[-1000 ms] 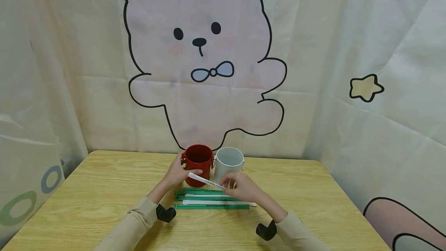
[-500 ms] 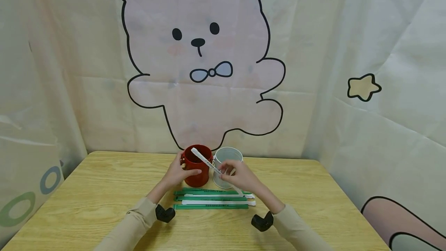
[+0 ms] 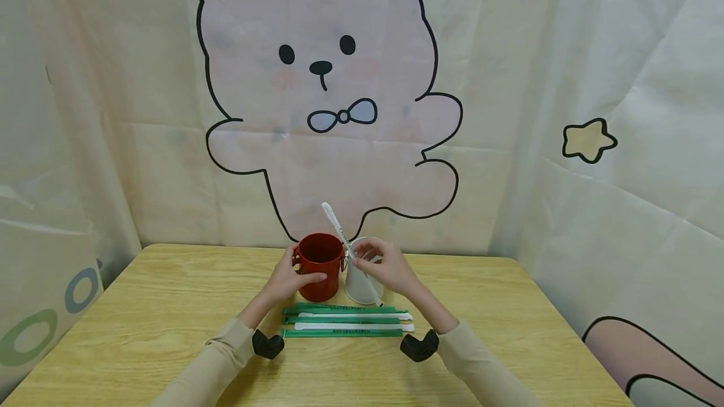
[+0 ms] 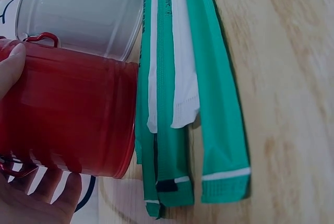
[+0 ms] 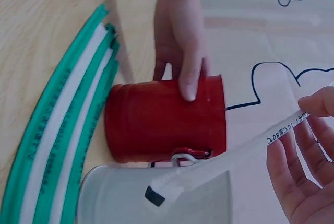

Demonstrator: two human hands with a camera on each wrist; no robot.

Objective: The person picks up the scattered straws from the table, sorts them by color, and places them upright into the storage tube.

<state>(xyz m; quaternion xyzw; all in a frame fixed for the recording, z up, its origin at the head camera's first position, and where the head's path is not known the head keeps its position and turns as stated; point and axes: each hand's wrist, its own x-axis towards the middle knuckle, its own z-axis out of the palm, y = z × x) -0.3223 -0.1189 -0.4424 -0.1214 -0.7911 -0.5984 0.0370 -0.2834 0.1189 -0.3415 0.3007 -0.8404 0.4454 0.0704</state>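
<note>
My left hand (image 3: 286, 280) grips a red pail (image 3: 321, 269) from its left side, thumb across the front and fingers round the far side. A white pail (image 3: 357, 287) stands against its right, partly covered by my right hand (image 3: 390, 269). Between thumb and fingers of that hand is a white paper-wrapped straw (image 5: 237, 157), steeply tilted. Its upper end rises above both rims; its lower end, with a dark mark, crosses in front of the white pail. In the left wrist view, wrapped straws in green (image 4: 219, 130) and white (image 4: 183, 78) sleeves lie beside the pails.
The wooden table (image 3: 186, 306) carries the row of several wrapped straws (image 3: 345, 333) in front of the pails. Behind the table's back edge hangs a curtain (image 3: 486, 193) with a cartoon bear. Black wrist cameras (image 3: 420, 345) sit below both hands.
My right hand has lifted the white wrapped straw from low over the row up to the white pail and turned it from nearly level to steep. The left hand stays on the red pail.
</note>
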